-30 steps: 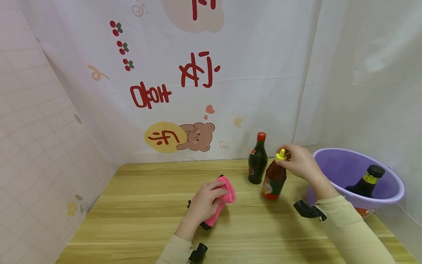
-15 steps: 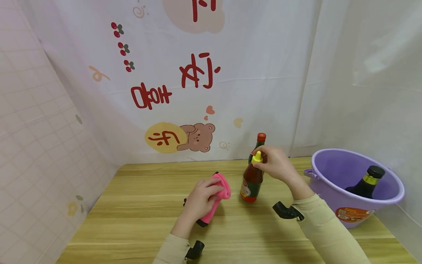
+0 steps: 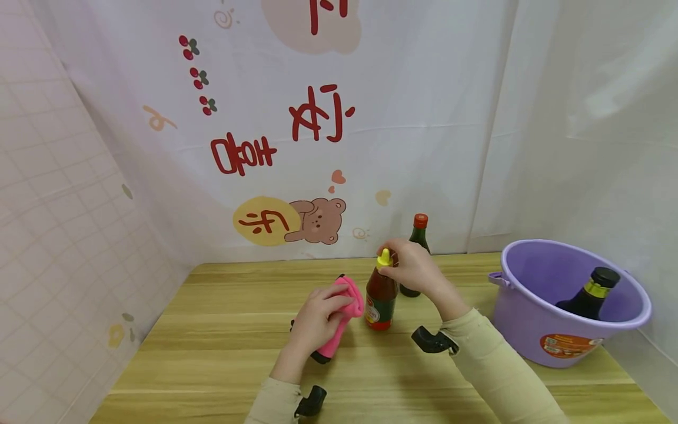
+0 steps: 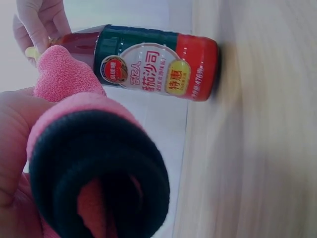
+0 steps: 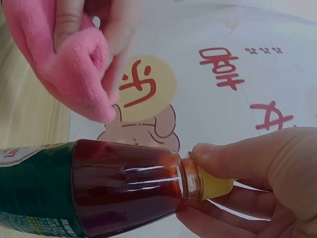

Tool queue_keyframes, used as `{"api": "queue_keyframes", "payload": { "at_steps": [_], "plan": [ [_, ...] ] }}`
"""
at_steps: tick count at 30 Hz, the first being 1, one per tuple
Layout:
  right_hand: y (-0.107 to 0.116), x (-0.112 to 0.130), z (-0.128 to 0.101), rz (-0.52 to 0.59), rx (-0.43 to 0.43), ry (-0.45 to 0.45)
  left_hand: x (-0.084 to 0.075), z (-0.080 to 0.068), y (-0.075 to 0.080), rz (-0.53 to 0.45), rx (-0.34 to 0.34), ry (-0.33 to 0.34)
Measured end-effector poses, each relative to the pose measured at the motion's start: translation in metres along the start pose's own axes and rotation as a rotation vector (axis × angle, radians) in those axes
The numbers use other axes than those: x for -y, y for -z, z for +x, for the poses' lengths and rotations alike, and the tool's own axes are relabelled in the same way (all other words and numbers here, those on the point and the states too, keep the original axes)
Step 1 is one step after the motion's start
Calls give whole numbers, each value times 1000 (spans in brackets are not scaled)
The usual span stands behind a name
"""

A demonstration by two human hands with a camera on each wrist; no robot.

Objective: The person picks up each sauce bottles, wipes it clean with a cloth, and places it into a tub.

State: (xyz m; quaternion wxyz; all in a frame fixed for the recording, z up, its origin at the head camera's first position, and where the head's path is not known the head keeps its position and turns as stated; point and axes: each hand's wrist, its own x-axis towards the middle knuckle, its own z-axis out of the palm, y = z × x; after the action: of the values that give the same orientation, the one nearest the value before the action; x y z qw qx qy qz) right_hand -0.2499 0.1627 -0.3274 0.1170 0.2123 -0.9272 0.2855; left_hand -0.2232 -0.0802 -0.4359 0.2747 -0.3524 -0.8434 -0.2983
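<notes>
— Near the middle of the head view, what stands around the hands?

— On the wooden table [image 3: 222, 341] a sauce bottle [image 3: 380, 297] with a yellow cap stands upright. Just behind it, partly hidden by the right hand [image 3: 413, 272], is a dark green bottle [image 3: 418, 235] with a red cap. A white curtain [image 3: 339, 118] with red lettering and a bear fills the upper frame.

— And the hands themselves?

— The right hand has its fingertips pinched round the sauce bottle's yellow cap; the right wrist view shows thumb and fingers curled closed on it. The left hand [image 3: 315, 321] is curled round a pink cloth [image 3: 346, 306] with a black edge, lying just left of the sauce bottle, very close; I cannot tell whether they touch.

— Any containers?

— At the right of the frame sits a purple tub [image 3: 521, 330], well apart from the hands. Inside it leans a dark bottle [image 3: 588, 294] with a black cap and a yellow neck band.
</notes>
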Motion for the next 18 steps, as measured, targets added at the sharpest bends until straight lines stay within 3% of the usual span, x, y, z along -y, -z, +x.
{"api": "queue_keyframes", "payload": {
  "at_steps": [18],
  "plan": [
    [-18,12,10,10,-7,23,11,-2,12,-25,-53,51]
  ]
}}
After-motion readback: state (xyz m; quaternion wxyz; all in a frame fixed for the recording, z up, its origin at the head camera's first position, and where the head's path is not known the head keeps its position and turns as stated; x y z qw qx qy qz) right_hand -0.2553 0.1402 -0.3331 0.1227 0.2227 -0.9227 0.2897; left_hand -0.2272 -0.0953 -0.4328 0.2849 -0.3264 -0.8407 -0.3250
